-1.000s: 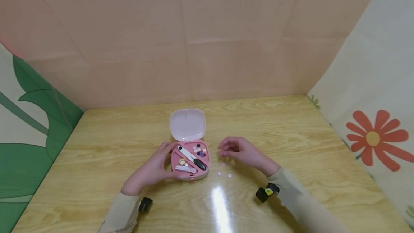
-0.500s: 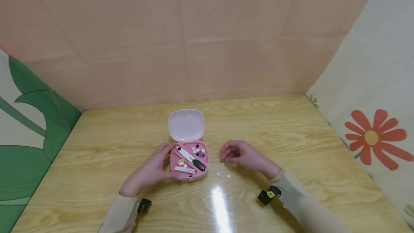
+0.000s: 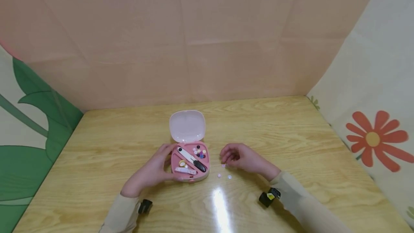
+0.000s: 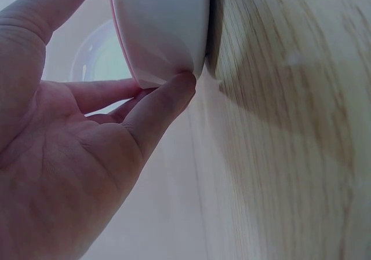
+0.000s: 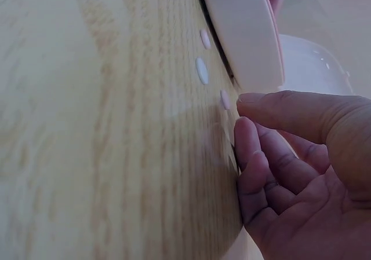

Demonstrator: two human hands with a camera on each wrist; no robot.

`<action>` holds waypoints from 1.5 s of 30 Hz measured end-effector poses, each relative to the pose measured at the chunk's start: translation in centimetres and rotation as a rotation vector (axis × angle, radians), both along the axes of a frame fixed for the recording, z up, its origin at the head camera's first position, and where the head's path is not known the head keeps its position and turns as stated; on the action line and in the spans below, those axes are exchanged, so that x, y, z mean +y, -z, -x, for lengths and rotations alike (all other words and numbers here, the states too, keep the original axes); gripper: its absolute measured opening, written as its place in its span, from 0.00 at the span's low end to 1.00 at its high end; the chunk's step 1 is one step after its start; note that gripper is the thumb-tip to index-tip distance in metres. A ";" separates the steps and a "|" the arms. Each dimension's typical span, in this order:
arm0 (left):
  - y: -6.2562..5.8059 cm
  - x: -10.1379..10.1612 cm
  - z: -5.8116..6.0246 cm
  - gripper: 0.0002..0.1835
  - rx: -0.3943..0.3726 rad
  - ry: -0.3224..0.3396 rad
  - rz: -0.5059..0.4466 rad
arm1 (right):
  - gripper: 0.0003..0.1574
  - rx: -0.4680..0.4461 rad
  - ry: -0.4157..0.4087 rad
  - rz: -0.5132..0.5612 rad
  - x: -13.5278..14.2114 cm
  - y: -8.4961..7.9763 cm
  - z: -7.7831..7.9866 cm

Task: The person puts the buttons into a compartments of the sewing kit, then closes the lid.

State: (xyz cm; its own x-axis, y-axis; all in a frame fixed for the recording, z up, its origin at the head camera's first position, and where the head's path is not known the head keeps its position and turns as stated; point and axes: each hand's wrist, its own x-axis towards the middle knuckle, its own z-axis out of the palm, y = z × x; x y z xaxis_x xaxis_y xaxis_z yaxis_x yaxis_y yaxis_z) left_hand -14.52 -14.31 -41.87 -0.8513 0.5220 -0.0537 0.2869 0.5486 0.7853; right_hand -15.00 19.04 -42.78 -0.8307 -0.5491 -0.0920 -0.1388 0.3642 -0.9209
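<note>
A pink box (image 3: 174,156) sits on the table with its pale lid (image 3: 187,127) raised at the back. My left hand (image 3: 153,166) grips its left side, thumb at the front and fingers at the back corner; the left wrist view shows fingertips against the box's white wall (image 4: 162,34). Inside are a long white-and-black tool (image 3: 191,159), small coloured buttons (image 3: 201,152), a gold-rimmed round item (image 3: 182,163) and a white strip (image 3: 185,170). My right hand (image 3: 240,156) rests right of the box, fingers bent, thumb and index tips slightly apart beside a pale button (image 5: 225,99).
Two more pale buttons, a pinkish one (image 3: 219,176) and a whiter one (image 3: 229,177), lie in front of my right hand on the wooden table (image 3: 129,128). A peach backdrop (image 3: 194,46) stands behind, with a flower-printed sheet (image 3: 343,82) at the right.
My right hand has shifted slightly down and toward me, near the closest button, its fingers bending more. The left hand and the box stay in place.
</note>
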 end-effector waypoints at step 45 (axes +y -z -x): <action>0.0 0.1 -0.1 0.54 -0.008 -0.011 -0.014 | 0.16 0.028 0.067 -0.084 -0.7 0.9 -0.1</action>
